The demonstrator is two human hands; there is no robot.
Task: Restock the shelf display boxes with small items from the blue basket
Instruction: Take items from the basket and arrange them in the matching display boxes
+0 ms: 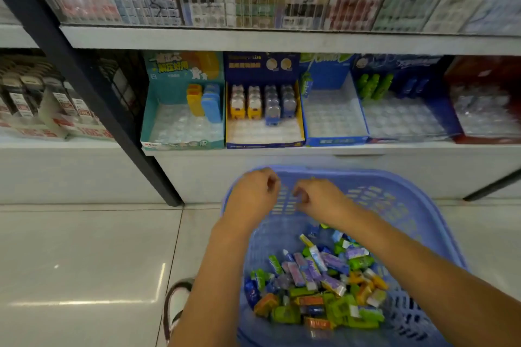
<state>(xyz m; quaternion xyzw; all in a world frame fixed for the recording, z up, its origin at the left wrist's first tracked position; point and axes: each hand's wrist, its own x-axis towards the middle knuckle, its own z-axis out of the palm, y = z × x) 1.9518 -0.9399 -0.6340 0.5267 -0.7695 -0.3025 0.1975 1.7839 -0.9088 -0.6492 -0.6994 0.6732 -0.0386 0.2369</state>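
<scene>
A blue plastic basket (423, 205) stands on the floor below the shelf, with several small wrapped items (318, 287) in green, purple, orange and blue heaped in its near half. My left hand (252, 197) hovers over the basket's far-left rim with its fingers curled. My right hand (320, 200) is just beside it, over the basket's far wall, also curled. No item shows in either hand. On the shelf stand display boxes: a teal box (158, 121), a dark blue and yellow box (263, 136), a blue box (334, 121) and another blue box (406, 121), all partly filled.
A red box (485, 110) stands at the shelf's far right. A black slanted shelf post (93, 87) runs down on the left. The upper shelf (282, 39) carries hanging packets. My shoe (176, 307) is on the tiled floor left of the basket.
</scene>
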